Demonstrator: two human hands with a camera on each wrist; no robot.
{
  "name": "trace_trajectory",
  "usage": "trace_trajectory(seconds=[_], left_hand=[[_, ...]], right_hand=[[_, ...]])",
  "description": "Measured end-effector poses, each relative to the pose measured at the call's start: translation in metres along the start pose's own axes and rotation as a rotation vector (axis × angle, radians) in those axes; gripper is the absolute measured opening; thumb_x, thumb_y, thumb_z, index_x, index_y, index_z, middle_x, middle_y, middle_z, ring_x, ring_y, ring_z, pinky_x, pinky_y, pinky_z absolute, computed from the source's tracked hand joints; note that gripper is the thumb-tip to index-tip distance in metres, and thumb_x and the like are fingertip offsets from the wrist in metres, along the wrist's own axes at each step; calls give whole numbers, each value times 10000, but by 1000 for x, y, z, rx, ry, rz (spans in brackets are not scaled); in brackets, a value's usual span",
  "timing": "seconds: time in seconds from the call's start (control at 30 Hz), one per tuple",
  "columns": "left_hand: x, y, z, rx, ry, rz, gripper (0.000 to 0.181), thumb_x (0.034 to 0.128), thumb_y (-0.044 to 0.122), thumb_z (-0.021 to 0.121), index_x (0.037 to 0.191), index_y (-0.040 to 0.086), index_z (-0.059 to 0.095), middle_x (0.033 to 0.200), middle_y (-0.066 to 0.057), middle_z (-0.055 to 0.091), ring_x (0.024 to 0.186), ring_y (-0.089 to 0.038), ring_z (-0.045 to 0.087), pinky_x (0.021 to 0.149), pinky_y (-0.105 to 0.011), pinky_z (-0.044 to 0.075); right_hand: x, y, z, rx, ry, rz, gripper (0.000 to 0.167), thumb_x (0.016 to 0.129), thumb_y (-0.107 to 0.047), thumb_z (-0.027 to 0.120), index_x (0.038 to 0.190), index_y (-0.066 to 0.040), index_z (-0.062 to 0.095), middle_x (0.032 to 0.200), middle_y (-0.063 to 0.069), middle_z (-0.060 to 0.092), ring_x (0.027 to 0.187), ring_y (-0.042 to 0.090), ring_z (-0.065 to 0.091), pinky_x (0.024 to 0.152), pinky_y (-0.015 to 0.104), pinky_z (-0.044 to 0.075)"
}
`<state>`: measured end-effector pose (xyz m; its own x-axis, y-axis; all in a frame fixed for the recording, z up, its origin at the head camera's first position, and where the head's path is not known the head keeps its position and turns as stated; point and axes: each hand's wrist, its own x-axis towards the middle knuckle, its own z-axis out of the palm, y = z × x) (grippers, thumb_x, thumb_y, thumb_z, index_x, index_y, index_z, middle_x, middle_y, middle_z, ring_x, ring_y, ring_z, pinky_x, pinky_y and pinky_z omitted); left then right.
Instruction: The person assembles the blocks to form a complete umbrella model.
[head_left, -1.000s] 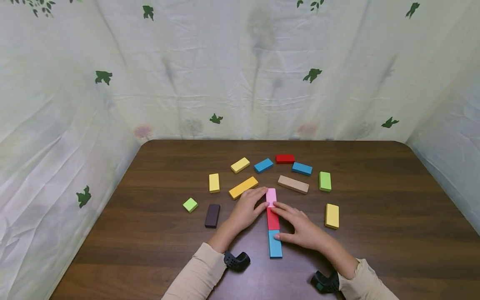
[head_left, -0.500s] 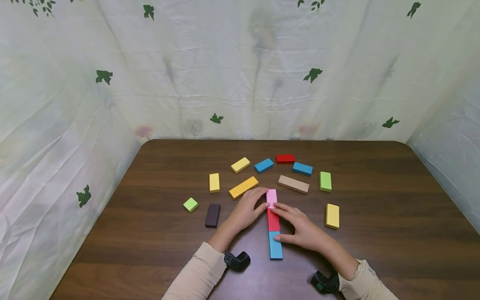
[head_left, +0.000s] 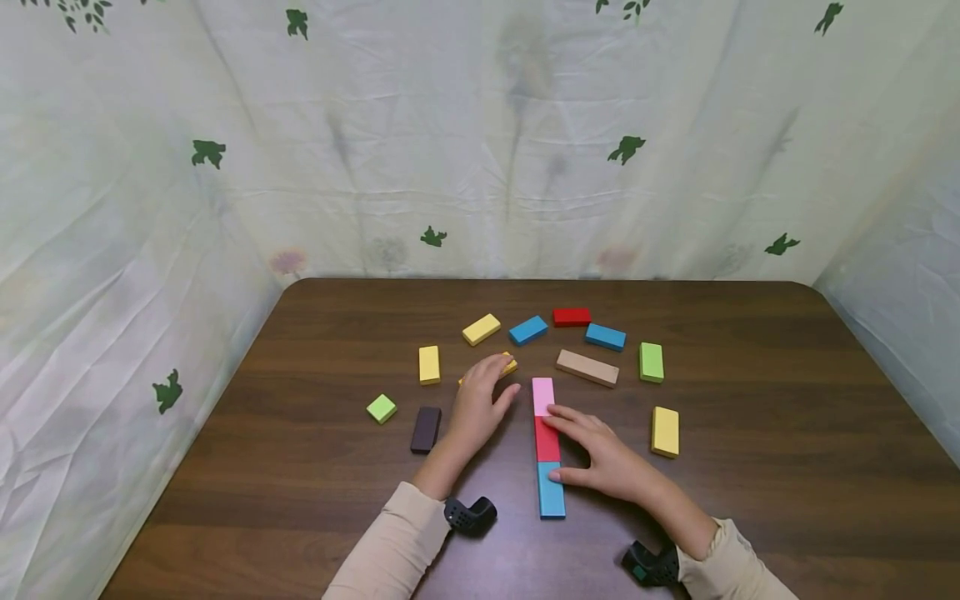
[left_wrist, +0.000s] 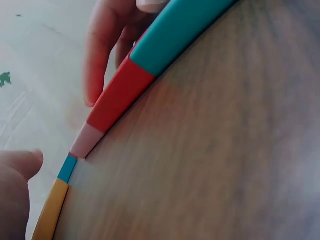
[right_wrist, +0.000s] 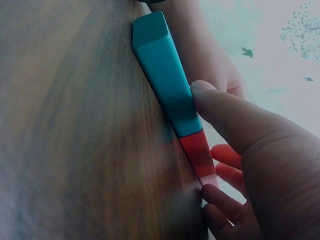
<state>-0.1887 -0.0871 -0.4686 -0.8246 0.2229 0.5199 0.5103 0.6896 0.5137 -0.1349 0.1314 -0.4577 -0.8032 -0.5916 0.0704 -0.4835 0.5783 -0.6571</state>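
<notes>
A pink block (head_left: pixel 542 396), a red block (head_left: pixel 547 439) and a blue block (head_left: pixel 551 492) lie end to end in a straight row pointing away from the person. The right hand (head_left: pixel 600 454) rests against the row's right side, thumb touching the blue block and fingertips by the red and pink ones. Its thumb (right_wrist: pixel 225 110) lies along the blue block in the right wrist view. To the left of the row, the left hand (head_left: pixel 476 408) reaches over an orange-yellow block (head_left: pixel 510 367), mostly covering it. Its thumb (left_wrist: pixel 20 165) stands apart from the fingers; their contact is hidden.
Beyond the hands lie a tan block (head_left: pixel 587 367), blue blocks (head_left: pixel 528 331), a red block (head_left: pixel 572 317) and pale yellow blocks (head_left: pixel 429 365). Left is a dark block (head_left: pixel 425 430) and a small green one (head_left: pixel 382 408). Right are green (head_left: pixel 651 362) and yellow (head_left: pixel 664 432) blocks.
The left hand has left the pink block and moved left and away from the person, over the orange-yellow block. Before that, the row slid slightly toward the person. The right hand stays in place.
</notes>
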Motion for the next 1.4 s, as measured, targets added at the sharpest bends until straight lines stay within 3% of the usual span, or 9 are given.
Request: trace_trajectory(seconds=[0.1, 0.27, 0.63, 1.07, 1.4], left_hand=[[1, -4, -1, 35, 35, -39, 411, 811, 151, 670, 1188, 40, 551, 1179, -92, 531, 1110, -257, 465, 949, -411, 334], [2, -8, -4, 58, 41, -97, 416, 804, 157, 681, 1183, 52, 549, 1186, -92, 518, 1102, -290, 455, 929, -441, 335], [1, -16, -7, 67, -31, -212, 464, 781, 135, 703, 1204, 54, 532, 1183, -121, 501, 1071, -332, 453, 911, -445, 340], [1, -13, -7, 56, -40, -269, 379, 790, 62, 670, 1157, 32, 578, 1107, -141, 538, 989, -325, 473, 854, -417, 362], [2, -12, -6, 27, -2, -244, 352, 803, 54, 652, 1149, 31, 591, 1103, -120, 534, 982, -297, 462, 841, -401, 369]], right_hand=[[1, 0, 0, 2, -5, 10, 726, 755, -527, 632, 1361, -198, 406, 1408, 16, 321, 1239, 317, 298, 930, 575, 281], [1, 0, 1, -6, -1, 5, 720, 758, -528, 631, 1357, -194, 411, 1407, 15, 323, 1238, 312, 304, 933, 578, 268], [0, 0, 1, -3, 8, -9, 720, 758, -524, 633, 1359, -194, 410, 1409, 7, 319, 1238, 309, 301, 932, 563, 284], [-1, 1, 2, 6, 14, -7, 719, 756, -508, 646, 1356, -188, 413, 1406, 14, 324, 1231, 311, 305, 924, 561, 296], [-1, 0, 2, 14, 1, 20, 730, 744, -517, 653, 1360, -209, 409, 1411, -19, 313, 1246, 278, 291, 944, 547, 281]])
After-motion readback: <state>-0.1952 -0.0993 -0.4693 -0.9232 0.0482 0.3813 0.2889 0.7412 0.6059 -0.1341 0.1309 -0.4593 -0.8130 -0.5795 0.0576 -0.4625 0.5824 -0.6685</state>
